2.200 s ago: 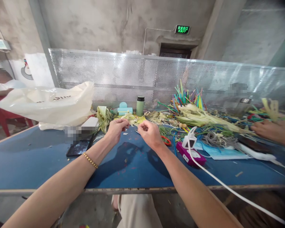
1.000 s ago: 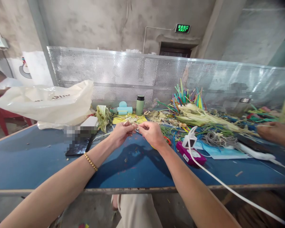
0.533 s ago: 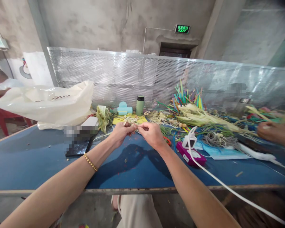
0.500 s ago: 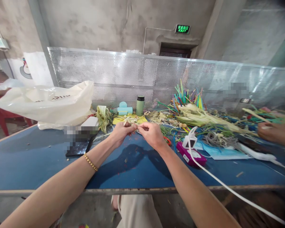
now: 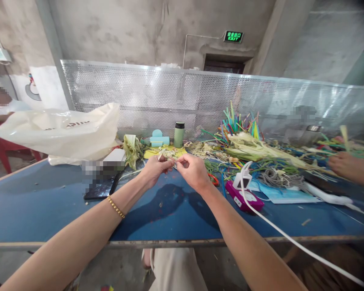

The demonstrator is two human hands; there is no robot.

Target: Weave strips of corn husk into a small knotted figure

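Over the blue table, my left hand (image 5: 156,169) is closed in a pinch on a thin pale strip, apparently corn husk (image 5: 161,153), whose end sticks up past the thumb. My right hand (image 5: 194,169) is also pinched, thumb against forefinger, at the same small piece. The fingertips of both hands nearly meet, and they hide most of it. Behind them lies a yellow sheet (image 5: 149,154) with pale scraps on it. Limp greenish husks (image 5: 131,147) lie to the left. A larger bundle of corn husks (image 5: 248,146) lies to the right.
A white plastic bag (image 5: 79,133) and a dark phone (image 5: 101,188) are on the left. At the back stands a green bottle (image 5: 178,135). On the right are cord coils (image 5: 277,178), a magenta power block (image 5: 245,198) with a white cable, a blue mask (image 5: 288,194) and another person's hand (image 5: 348,167).
My hands stay almost in place; the right one has shifted very slightly. On the right, the other person's hand has turned, and the pale strip it holds now points upward.
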